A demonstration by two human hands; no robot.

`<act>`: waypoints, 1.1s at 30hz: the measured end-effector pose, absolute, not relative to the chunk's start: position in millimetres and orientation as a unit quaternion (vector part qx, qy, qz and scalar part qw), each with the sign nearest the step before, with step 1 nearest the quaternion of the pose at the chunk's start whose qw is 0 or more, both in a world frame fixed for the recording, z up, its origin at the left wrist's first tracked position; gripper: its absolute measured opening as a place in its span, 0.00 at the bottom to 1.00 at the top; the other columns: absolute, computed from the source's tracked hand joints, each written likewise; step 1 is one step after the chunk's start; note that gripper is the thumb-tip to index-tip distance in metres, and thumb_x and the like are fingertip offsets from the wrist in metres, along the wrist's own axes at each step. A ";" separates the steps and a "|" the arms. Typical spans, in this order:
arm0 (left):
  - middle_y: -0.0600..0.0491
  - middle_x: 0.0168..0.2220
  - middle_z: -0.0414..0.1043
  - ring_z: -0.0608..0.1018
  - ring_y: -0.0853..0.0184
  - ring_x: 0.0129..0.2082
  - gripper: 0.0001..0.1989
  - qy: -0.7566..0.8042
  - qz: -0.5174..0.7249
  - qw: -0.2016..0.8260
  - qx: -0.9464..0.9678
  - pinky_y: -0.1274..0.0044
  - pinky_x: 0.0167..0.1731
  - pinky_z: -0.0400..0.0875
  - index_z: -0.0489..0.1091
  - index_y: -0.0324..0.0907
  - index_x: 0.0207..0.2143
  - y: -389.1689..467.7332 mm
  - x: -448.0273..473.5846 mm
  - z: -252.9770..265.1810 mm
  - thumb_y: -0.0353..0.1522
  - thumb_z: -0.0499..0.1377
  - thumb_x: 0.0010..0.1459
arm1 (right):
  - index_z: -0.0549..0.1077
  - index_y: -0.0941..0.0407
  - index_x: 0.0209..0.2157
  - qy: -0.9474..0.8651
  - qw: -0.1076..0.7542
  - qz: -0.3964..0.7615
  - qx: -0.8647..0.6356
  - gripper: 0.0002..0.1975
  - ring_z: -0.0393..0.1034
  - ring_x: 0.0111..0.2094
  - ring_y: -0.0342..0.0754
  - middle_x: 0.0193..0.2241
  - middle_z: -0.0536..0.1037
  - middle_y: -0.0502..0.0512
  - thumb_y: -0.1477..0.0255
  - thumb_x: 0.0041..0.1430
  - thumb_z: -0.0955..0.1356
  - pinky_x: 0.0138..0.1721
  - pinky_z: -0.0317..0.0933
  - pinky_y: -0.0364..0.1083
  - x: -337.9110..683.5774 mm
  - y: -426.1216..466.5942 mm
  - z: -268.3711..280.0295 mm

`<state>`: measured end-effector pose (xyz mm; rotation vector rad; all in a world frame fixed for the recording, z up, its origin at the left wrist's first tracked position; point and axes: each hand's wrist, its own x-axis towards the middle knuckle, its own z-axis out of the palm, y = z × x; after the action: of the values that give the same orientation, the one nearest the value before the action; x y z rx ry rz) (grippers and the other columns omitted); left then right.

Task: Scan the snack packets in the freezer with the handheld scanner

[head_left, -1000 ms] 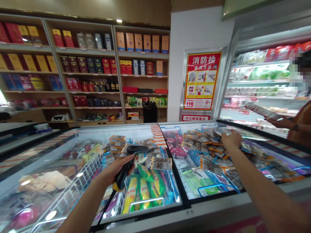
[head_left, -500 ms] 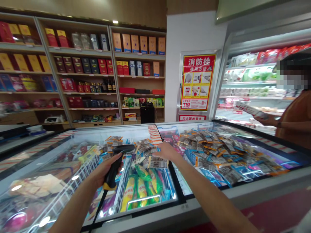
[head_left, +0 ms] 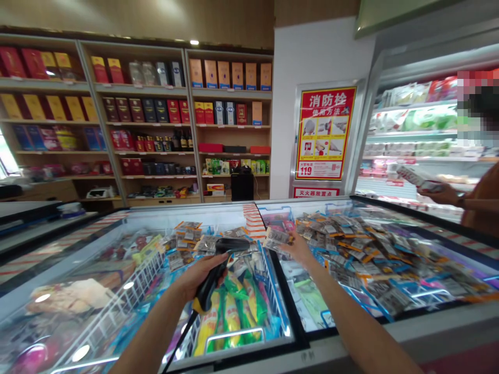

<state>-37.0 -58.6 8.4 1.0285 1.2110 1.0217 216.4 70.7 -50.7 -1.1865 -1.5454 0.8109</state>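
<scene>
My left hand (head_left: 197, 275) is wrapped round the grip of a black and yellow barcode scanner (head_left: 210, 285), its head tipped to the right and its cord running down. In the fingers of my right hand (head_left: 300, 252) is a small flat packet (head_left: 277, 238), silvery grey with printing, held above the freezer's middle bar. To the right of that hand, a large heap of similar packets (head_left: 358, 249) with orange and blue edges lies on the glass. A smaller group of packets (head_left: 187, 236) lies beyond the scanner on the left side.
Below the glass of the chest freezer (head_left: 307, 358), a white wire basket (head_left: 128, 291) and yellow-green packaged goods (head_left: 232, 314) show. Behind stand shelves of boxes (head_left: 222, 75) and a red poster (head_left: 325, 132). At right, a person (head_left: 481, 192) holds a carton (head_left: 419, 176) beside a lit cooler.
My right hand has lifted a packet from the left group and moved right with it. My left hand has carried the scanner rightward, nearer the packet. The view has shifted slightly.
</scene>
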 end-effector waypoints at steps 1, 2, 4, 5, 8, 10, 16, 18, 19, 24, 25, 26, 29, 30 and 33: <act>0.54 0.18 0.68 0.67 0.75 0.15 0.18 0.515 0.434 0.589 0.446 0.82 0.16 0.59 0.65 0.37 0.23 -55.7 -34.1 8.0 0.44 0.61 0.40 | 0.62 0.57 0.34 -0.634 0.499 0.337 -0.486 0.20 0.63 0.23 0.44 0.22 0.68 0.46 0.70 0.35 0.69 0.25 0.56 0.42 217.4 72.7 -52.4; 0.54 0.18 0.68 0.67 0.74 0.16 0.19 0.510 0.429 0.592 0.453 0.82 0.17 0.60 0.65 0.37 0.23 -52.8 -31.8 7.1 0.45 0.61 0.39 | 0.62 0.57 0.34 -0.632 0.503 0.336 -0.484 0.20 0.63 0.24 0.44 0.23 0.68 0.47 0.69 0.35 0.69 0.25 0.56 0.42 218.1 74.1 -54.1; 0.53 0.19 0.68 0.67 0.74 0.16 0.19 0.498 0.422 0.596 0.468 0.82 0.17 0.59 0.66 0.36 0.23 -47.8 -28.6 4.1 0.45 0.60 0.40 | 0.63 0.57 0.34 -0.629 0.515 0.333 -0.478 0.20 0.63 0.25 0.44 0.24 0.68 0.47 0.69 0.35 0.70 0.26 0.56 0.42 219.6 76.0 -57.5; 0.54 0.19 0.68 0.67 0.75 0.16 0.19 0.492 0.419 0.597 0.475 0.82 0.17 0.59 0.66 0.36 0.23 -45.9 -27.7 2.4 0.45 0.60 0.41 | 0.63 0.57 0.33 -0.629 0.518 0.333 -0.474 0.20 0.63 0.25 0.44 0.24 0.69 0.47 0.69 0.34 0.70 0.26 0.56 0.43 220.4 76.8 -59.2; 0.54 0.19 0.67 0.67 0.75 0.16 0.18 0.480 0.410 0.596 0.496 0.82 0.17 0.59 0.66 0.36 0.23 -43.2 -26.9 -1.4 0.44 0.58 0.44 | 0.62 0.57 0.34 -0.629 0.522 0.345 -0.462 0.20 0.64 0.25 0.44 0.24 0.69 0.47 0.69 0.35 0.70 0.27 0.57 0.43 223.0 78.2 -62.7; 0.54 0.18 0.67 0.67 0.75 0.16 0.18 0.477 0.404 0.594 0.506 0.82 0.17 0.59 0.66 0.36 0.22 -43.2 -27.1 -1.4 0.44 0.57 0.45 | 0.63 0.57 0.36 -0.630 0.527 0.349 -0.451 0.21 0.65 0.27 0.45 0.25 0.71 0.48 0.70 0.37 0.69 0.28 0.58 0.44 224.1 77.6 -62.4; 0.55 0.18 0.66 0.67 0.74 0.16 0.18 0.483 0.396 0.595 0.506 0.82 0.18 0.58 0.65 0.37 0.22 -44.8 -28.1 5.5 0.44 0.58 0.44 | 0.64 0.57 0.41 -0.622 0.528 0.351 -0.460 0.24 0.68 0.33 0.50 0.29 0.73 0.52 0.73 0.37 0.70 0.32 0.61 0.46 224.8 71.9 -55.4; 0.55 0.18 0.66 0.67 0.75 0.16 0.17 0.484 0.395 0.591 0.510 0.82 0.18 0.58 0.64 0.36 0.22 -44.9 -28.1 5.8 0.44 0.58 0.44 | 0.64 0.57 0.41 -0.619 0.526 0.348 -0.469 0.24 0.68 0.33 0.50 0.31 0.74 0.52 0.73 0.37 0.70 0.33 0.61 0.46 225.2 71.5 -55.0; 0.55 0.18 0.65 0.66 0.75 0.16 0.17 0.483 0.394 0.590 0.514 0.82 0.18 0.58 0.64 0.36 0.22 -45.1 -27.7 5.5 0.44 0.58 0.44 | 0.63 0.57 0.41 -0.619 0.524 0.345 -0.472 0.24 0.69 0.33 0.49 0.31 0.74 0.53 0.73 0.37 0.69 0.33 0.61 0.46 225.4 71.5 -55.2; 0.55 0.17 0.65 0.66 0.76 0.16 0.17 0.484 0.386 0.589 0.520 0.82 0.18 0.57 0.64 0.36 0.21 -47.1 -23.5 6.0 0.43 0.58 0.44 | 0.63 0.57 0.41 -0.623 0.523 0.327 -0.481 0.24 0.69 0.34 0.50 0.31 0.74 0.54 0.73 0.37 0.69 0.34 0.62 0.47 225.6 70.2 -53.6; 0.56 0.17 0.65 0.65 0.76 0.15 0.17 0.489 0.383 0.584 0.523 0.82 0.18 0.57 0.64 0.36 0.20 -47.7 -22.5 7.0 0.43 0.59 0.44 | 0.64 0.57 0.41 -0.624 0.523 0.324 -0.482 0.24 0.69 0.34 0.50 0.31 0.74 0.54 0.73 0.37 0.69 0.34 0.62 0.47 225.6 69.5 -52.7; 0.56 0.16 0.64 0.65 0.76 0.15 0.17 0.495 0.379 0.578 0.527 0.82 0.18 0.57 0.64 0.36 0.20 -48.2 -21.7 8.1 0.43 0.59 0.43 | 0.64 0.57 0.40 -0.625 0.523 0.323 -0.481 0.24 0.69 0.34 0.50 0.31 0.74 0.54 0.73 0.37 0.69 0.34 0.62 0.47 225.6 68.8 -51.7; 0.57 0.16 0.63 0.64 0.76 0.15 0.17 0.512 0.371 0.559 0.537 0.82 0.17 0.56 0.63 0.37 0.19 -49.0 -20.4 10.7 0.42 0.59 0.44 | 0.64 0.57 0.39 -0.626 0.522 0.333 -0.474 0.23 0.69 0.34 0.51 0.32 0.74 0.54 0.73 0.36 0.69 0.34 0.61 0.48 225.8 67.4 -49.9; 0.57 0.16 0.63 0.65 0.76 0.15 0.16 0.514 0.372 0.556 0.538 0.82 0.18 0.56 0.63 0.37 0.19 -48.9 -20.3 11.0 0.42 0.59 0.44 | 0.64 0.58 0.39 -0.627 0.522 0.336 -0.471 0.22 0.69 0.34 0.51 0.32 0.74 0.55 0.73 0.36 0.69 0.34 0.61 0.47 225.8 67.4 -50.0; 0.56 0.17 0.64 0.65 0.75 0.15 0.17 0.508 0.380 0.552 0.541 0.81 0.18 0.57 0.64 0.37 0.20 -48.6 -20.9 11.1 0.43 0.58 0.44 | 0.64 0.58 0.39 -0.625 0.526 0.334 -0.469 0.23 0.69 0.33 0.49 0.33 0.74 0.55 0.72 0.36 0.69 0.34 0.61 0.47 224.9 68.6 -52.2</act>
<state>-20.9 -48.6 11.1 1.2803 1.2001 0.8981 224.9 68.6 -52.2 -1.1225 -1.4957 0.7989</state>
